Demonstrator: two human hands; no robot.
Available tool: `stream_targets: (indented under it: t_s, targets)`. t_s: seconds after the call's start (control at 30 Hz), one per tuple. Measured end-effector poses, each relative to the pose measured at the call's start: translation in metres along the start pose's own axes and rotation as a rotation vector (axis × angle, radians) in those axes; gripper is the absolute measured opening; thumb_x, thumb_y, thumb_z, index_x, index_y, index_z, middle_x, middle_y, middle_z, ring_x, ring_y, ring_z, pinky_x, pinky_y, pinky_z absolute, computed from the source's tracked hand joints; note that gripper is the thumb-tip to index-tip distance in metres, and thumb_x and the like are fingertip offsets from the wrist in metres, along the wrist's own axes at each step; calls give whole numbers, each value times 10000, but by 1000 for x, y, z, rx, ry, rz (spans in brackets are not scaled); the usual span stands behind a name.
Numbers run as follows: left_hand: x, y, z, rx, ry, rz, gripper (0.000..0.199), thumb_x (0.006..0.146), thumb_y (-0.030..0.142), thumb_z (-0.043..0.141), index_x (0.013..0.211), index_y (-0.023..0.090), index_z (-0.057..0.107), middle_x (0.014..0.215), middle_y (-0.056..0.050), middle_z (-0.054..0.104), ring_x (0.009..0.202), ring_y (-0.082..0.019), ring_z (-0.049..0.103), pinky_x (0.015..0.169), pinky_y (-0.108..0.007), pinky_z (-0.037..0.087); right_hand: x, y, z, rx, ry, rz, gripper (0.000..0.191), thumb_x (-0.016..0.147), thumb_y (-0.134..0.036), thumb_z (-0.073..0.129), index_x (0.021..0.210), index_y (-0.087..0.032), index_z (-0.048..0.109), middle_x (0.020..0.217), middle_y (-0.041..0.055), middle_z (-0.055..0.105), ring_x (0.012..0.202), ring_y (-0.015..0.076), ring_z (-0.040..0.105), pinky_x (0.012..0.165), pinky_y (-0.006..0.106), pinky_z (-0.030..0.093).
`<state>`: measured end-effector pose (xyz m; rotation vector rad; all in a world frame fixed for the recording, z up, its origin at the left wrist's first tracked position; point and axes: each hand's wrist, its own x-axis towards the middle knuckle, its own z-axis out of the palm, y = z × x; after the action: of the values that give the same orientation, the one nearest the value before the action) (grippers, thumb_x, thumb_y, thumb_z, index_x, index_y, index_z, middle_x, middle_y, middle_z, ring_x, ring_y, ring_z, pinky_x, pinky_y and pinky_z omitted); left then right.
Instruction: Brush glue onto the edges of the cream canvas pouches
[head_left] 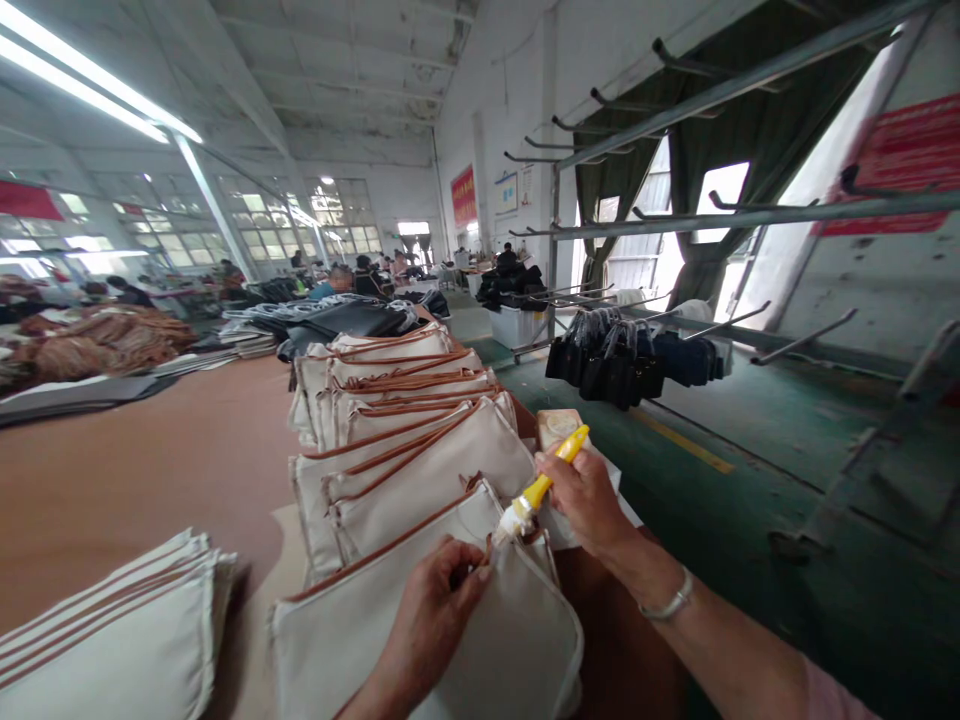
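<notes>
My right hand (589, 495) grips a paintbrush (556, 467) by its yellow handle. The whitish bristles point down and left, at a small brown tab (489, 550) by the edge of the nearest cream bag piece (525, 630). That tab is pinched between the thumb and fingers of my left hand (439, 600), which rests over the same piece. Behind it lies an overlapping row of cream bag pieces (442, 470) with brown trim. Beyond my right hand is a small container (559, 425) with pale contents, partly hidden by the hand and brush.
A stack of cream pieces (127, 630) lies at left on the brown tabletop (150, 470). Dark pieces (345, 322) are heaped farther back. To the right, black bags (611, 355) hang on a metal rack (735, 215) over the green floor. People work in the background.
</notes>
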<state>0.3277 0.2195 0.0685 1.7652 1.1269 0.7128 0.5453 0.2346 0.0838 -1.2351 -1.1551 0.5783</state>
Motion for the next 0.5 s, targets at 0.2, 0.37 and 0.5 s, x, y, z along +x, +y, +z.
stream_targets:
  t_s: [0.2,0.37,0.5]
  targets:
    - [-13,2,9,51,42,143,300,890,463,576,772,193,628,797,-12,500,686,-136,488,615,-250,366,8,-1,-12,-73,99,-27,301,847,-432,578,699,-171,573,584,8,534,591,151,488,585,274,387]
    - [-18,3,16,104,49,322,237,916,389,577,788,192,614,794,-17,529,697,-120,523,626,-228,390,11,-2,-15,57,-14,97,324,850,-491,567,745,-185,549,478,-48,411,436,111,355,429,255,272]
    - [-19,2,18,142,98,364,233,915,367,588,764,193,622,753,-8,526,659,-106,526,601,-213,391,-2,-14,-10,163,-251,207,314,797,-469,619,709,-180,534,474,-65,397,387,78,303,380,233,225]
